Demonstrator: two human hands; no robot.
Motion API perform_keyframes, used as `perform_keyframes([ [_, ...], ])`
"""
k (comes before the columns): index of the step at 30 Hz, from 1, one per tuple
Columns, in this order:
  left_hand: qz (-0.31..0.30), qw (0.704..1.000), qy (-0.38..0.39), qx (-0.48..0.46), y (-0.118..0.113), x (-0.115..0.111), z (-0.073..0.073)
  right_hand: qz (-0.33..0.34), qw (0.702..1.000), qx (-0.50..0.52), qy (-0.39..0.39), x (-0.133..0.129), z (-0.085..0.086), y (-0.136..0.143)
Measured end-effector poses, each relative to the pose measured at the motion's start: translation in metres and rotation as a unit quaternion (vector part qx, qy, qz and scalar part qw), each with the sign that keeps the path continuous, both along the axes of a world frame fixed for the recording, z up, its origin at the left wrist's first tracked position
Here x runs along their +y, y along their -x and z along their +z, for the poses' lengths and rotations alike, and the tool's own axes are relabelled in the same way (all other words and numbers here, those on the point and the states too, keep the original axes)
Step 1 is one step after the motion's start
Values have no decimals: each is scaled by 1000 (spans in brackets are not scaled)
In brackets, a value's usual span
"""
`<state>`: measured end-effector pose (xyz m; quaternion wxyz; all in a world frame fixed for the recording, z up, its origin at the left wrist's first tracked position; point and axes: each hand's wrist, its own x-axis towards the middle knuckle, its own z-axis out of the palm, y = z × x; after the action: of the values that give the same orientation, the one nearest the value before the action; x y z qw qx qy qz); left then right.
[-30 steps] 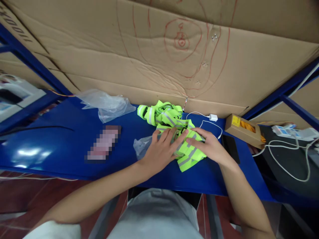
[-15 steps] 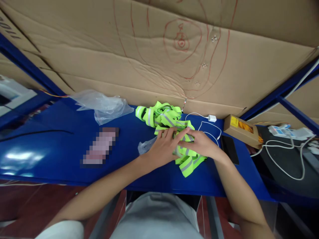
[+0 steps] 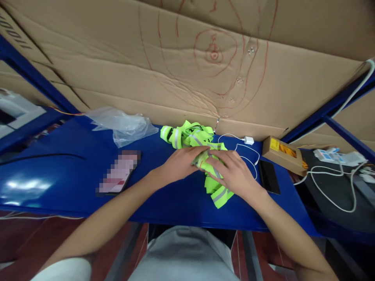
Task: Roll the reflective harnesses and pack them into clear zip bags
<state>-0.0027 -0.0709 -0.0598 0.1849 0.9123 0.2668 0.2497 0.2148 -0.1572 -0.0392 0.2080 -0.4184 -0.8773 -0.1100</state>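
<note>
A heap of neon-yellow reflective straps (image 3: 193, 134) with grey stripes lies on the blue table (image 3: 164, 203), against the cardboard. Over its near part, my left hand (image 3: 184, 160) is closed around the edge of a small clear plastic bag (image 3: 200, 160), and yellow-green shows through it. My right hand (image 3: 234, 171) faces it from the right, fingers bent around a bundled reflective strap (image 3: 215, 168) at the bag. The fingers hide how much of the strap is inside the bag. One loose strap end (image 3: 221, 197) hangs down toward the table's front.
A larger clear plastic bag (image 3: 129, 125) lies at the back left. Left of my hands is a phone with a blurred screen (image 3: 120, 171). To the right are a dark phone (image 3: 269, 176), a white charger (image 3: 248, 140) with its cable, and a cardboard box (image 3: 284, 155) of orange items.
The small plastic bag has left the table beside my left hand and is now between both hands. My hands have come apart from their overlap and hold the bag and strap.
</note>
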Motion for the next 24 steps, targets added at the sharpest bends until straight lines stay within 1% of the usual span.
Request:
perform_keyframes([
  [3,-31,999,-31,-2,-3,-15,-4,5,999,-18,-32,0,-12,2],
  [5,-36,997,-61,-15,-5,-23,-6,3,999,26,-30,0,-16,3],
  [6,-32,997,-72,-21,-5,-25,-7,0,998,60,-16,-1,-17,2],
  [8,-27,997,-66,-34,-3,-26,-6,-1,991,129,19,-4,-17,-1],
  [10,-32,997,-23,-59,-2,-24,-4,13,985,168,38,-6,-16,-5],
  [12,-40,994,29,-97,-2,-23,-2,30,981,188,28,-6,-17,-7],
  [14,-38,991,55,-119,-6,-23,1,12,980,200,9,-4,-19,-3],
  [16,-33,991,69,-109,-12,-25,3,-15,980,199,4,0,-20,3],
  [17,-37,992,79,-94,-14,-26,4,-16,981,192,10,1,-20,7],
  [19,-60,988,117,-75,-19,-27,7,14,982,183,37,3,-18,12],
  [21,-76,974,183,-112,-19,-26,9,33,976,213,42,3,-15,14],
  [23,-69,945,257,-191,-18,-21,10,11,968,251,25,2,-13,11],
  [24,-58,929,283,-229,-16,-18,9,3,967,253,24,2,-12,9],
])
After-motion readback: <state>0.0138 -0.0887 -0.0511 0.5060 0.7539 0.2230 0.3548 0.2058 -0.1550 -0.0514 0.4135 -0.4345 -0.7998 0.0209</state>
